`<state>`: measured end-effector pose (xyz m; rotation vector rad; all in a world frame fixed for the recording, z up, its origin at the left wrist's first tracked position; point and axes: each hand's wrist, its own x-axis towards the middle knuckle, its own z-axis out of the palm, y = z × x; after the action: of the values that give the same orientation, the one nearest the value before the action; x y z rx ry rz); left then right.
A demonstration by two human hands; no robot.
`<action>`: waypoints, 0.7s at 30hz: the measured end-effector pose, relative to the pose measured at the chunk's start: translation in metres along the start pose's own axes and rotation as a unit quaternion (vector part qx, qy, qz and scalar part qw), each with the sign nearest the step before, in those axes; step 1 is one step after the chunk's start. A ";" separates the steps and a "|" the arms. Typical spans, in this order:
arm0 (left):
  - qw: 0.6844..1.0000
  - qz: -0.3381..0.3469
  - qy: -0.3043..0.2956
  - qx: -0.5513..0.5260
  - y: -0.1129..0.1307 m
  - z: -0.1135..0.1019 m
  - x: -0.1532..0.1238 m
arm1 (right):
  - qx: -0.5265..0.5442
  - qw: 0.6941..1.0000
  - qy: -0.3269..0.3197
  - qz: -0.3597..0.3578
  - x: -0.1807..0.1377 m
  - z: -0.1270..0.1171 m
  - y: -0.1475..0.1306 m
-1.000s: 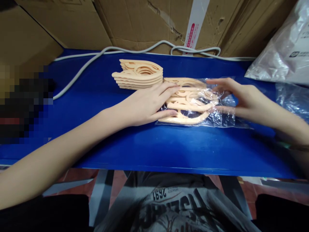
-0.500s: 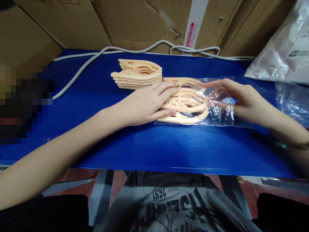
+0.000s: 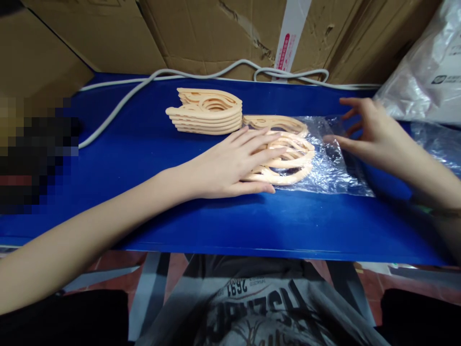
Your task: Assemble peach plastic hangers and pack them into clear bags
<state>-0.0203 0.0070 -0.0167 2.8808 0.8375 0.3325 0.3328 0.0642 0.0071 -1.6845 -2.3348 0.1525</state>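
Observation:
My left hand (image 3: 234,163) lies flat with fingers stretched out on a bundle of peach plastic hangers (image 3: 288,161) that sits partly inside a clear plastic bag (image 3: 334,163) on the blue table (image 3: 216,221). My right hand (image 3: 370,134) hovers at the bag's right end, fingers spread, thumb touching the plastic. A second neat stack of peach hangers (image 3: 207,111) rests just behind my left hand, outside the bag.
A white cable (image 3: 144,84) runs along the table's back edge. Cardboard boxes (image 3: 216,33) stand behind it. More clear plastic bags (image 3: 428,77) lie at the right. A blurred dark area sits at the left.
My right hand let go of the bag's end and moved back to the right. My left hand slid further onto the hangers, which sit deeper in the bag.

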 end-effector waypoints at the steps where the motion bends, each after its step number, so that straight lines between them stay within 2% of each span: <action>1: 1.000 0.002 -0.005 0.002 0.003 0.000 0.003 | 0.008 1.000 0.015 0.023 0.000 0.001 -0.001; 3: 1.000 0.009 -0.016 0.010 0.009 0.001 0.011 | 0.017 0.998 0.034 0.058 -0.001 0.002 -0.004; 6: 0.999 0.014 -0.029 0.036 0.019 0.001 0.024 | 0.038 0.995 0.027 0.084 0.001 0.005 -0.009; 9: 0.998 0.011 -0.038 0.058 0.030 0.003 0.036 | 0.152 0.983 0.016 0.100 0.006 0.010 -0.014; 12: 0.996 0.027 -0.012 0.081 0.043 0.009 0.045 | 0.279 0.954 0.024 0.109 0.008 0.012 -0.017; 17: 0.990 0.074 0.047 0.108 0.056 0.028 0.053 | 0.393 0.915 0.085 0.047 0.002 0.002 -0.022; 21: 0.989 0.094 0.072 0.091 0.056 0.034 0.051 | 0.444 0.893 0.071 0.018 -0.004 0.003 -0.030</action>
<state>0.0584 -0.0139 -0.0308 3.1462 0.6476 0.5140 0.3051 0.0511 0.0105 -1.1943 -1.6839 0.9098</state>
